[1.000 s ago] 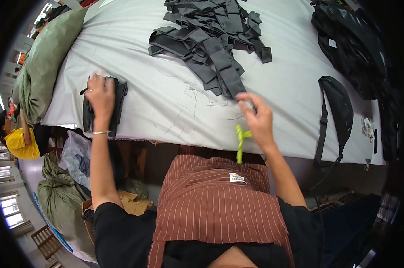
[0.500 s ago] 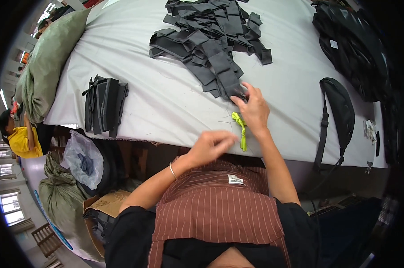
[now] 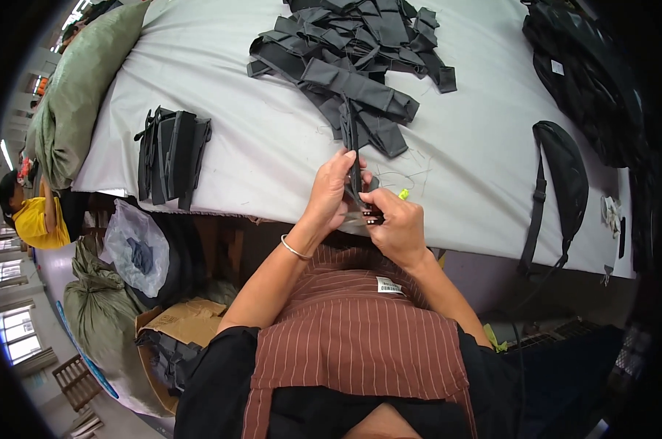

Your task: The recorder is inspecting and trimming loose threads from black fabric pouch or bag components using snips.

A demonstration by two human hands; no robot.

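Note:
My left hand [image 3: 326,192] is closed on a folded dark grey fabric strip [image 3: 350,126], held on edge above the table's front edge. Close beside it, my right hand [image 3: 399,225] grips small thread snips [image 3: 375,218]. Their pale blade points toward the left hand, at the strip's lower end; the fingers hide most of the tool. A bit of yellow-green cord [image 3: 404,194] shows just above the right hand. Beyond both hands lies a loose heap of similar dark grey strips [image 3: 360,80].
A stack of folded dark pieces [image 3: 171,157] stands at the table's left. At right lie a black waist bag [image 3: 561,183] and black bags [image 3: 580,80]. A green sack [image 3: 89,95] rests far left. Below are a plastic-lined bin [image 3: 137,256] and a cardboard box [image 3: 188,322]. A person in yellow [image 3: 42,219] is at far left.
My left hand has moved up and taken hold of a fabric strip. My right hand has come back from the heap toward me and now holds the snips. The yellow-green cord is mostly hidden.

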